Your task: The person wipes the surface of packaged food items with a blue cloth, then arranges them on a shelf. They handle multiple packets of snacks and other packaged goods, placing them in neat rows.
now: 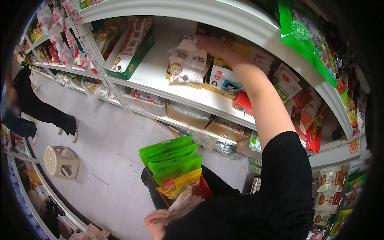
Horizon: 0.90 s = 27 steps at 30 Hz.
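On the middle shelf, my right hand (211, 45) reaches to the top edge of white printed snack packets (188, 55) piled in a low display box. Its fingertips touch the packets, but whether they grip one is hard to see. Low in the view, my left hand (157, 220) grips a pale, partly see-through plastic packet (184, 207). Near it, a red-sided box (207, 187) rests at my lap, holding bright green bags (172, 156) and a yellow packet (183, 183) with writing.
A green carton (141, 58) of packets stands left on the shelf (159, 72). Right of the pile are a yellow box of pouches (225, 80) and a red box (243, 103). Cardboard boxes (187, 115) line the lower shelf. A plastic stool (62, 162) and a person (42, 105) are at left.
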Motion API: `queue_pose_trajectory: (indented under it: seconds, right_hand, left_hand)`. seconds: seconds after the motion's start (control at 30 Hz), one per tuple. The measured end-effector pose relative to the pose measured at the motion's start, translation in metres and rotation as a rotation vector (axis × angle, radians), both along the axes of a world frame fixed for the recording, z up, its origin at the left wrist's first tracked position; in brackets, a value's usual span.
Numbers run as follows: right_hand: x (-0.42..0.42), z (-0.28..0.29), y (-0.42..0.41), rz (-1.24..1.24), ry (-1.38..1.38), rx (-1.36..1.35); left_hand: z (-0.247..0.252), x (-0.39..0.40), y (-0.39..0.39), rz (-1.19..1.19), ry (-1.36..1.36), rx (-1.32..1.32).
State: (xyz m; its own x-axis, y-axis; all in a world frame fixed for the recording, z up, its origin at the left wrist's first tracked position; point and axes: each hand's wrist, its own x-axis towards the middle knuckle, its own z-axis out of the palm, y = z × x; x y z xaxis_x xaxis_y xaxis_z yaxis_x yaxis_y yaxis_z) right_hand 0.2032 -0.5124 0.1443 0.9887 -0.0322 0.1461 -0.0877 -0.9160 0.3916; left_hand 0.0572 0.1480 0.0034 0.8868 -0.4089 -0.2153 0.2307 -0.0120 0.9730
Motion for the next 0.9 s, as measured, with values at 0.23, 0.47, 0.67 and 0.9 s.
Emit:
queue_pose_trajectory:
  seconds: [0.23,0.47,0.67,0.9]
  right_hand:
    - [-0.004,-0.019,0.0,-0.129,-0.094,0.18]
    - [0.014,-0.011,-0.017,-0.155,-0.639,0.388]
    - [0.02,-0.005,-0.044,-0.236,-1.024,0.486]
    - [0.027,0.0,-0.003,-0.797,-0.832,1.723]
  left_hand:
    - [0.0,0.0,0.0,0.001,-0.045,0.092]
    - [-0.015,-0.001,0.003,0.038,-0.015,-0.045]
    - [-0.009,0.003,0.0,-0.018,-0.024,-0.02]
    - [0.002,0.002,-0.003,-0.022,-0.01,0.047]
